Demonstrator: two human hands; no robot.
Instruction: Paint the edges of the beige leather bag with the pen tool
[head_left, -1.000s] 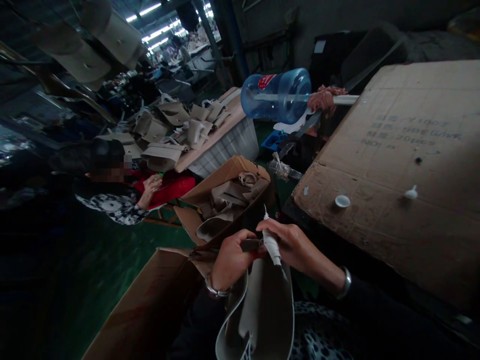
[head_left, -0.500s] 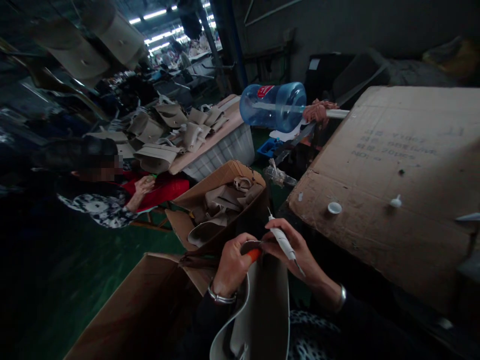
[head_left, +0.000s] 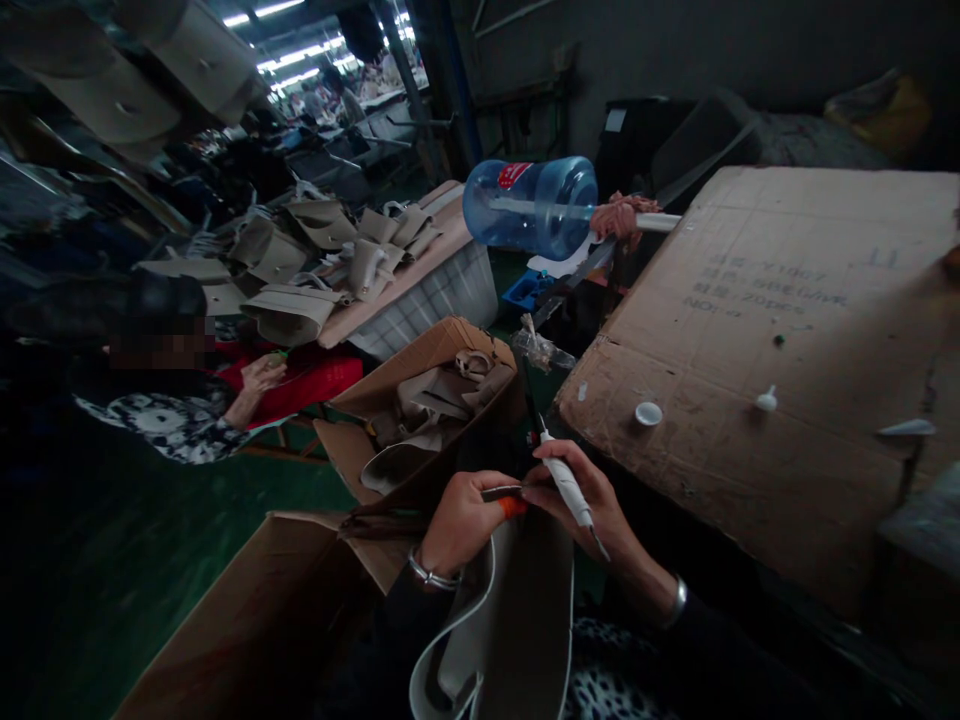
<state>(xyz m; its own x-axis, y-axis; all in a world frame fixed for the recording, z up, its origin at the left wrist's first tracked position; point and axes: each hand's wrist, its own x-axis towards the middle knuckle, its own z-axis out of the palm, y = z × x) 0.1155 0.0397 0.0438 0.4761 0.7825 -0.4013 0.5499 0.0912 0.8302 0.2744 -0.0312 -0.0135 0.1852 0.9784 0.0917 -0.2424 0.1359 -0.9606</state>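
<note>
My left hand is closed on the top edge of a pale grey leather bag piece that hangs down over my lap; an orange cover shows on one fingertip. My right hand grips a white pen-shaped tool, its tip slanting down to the right, right beside my left hand's fingers. A dark strip runs between the two hands at the bag's top edge.
A worn cardboard sheet lies to my right with a small white cap and a white nozzle on it. Open boxes hold beige pieces. A blue water jug lies beyond. A seated person works at left.
The view has drifted slightly right and down. My hands stay together at the bag's top edge, and the white tool has tilted from upright to slanting down to the right.
</note>
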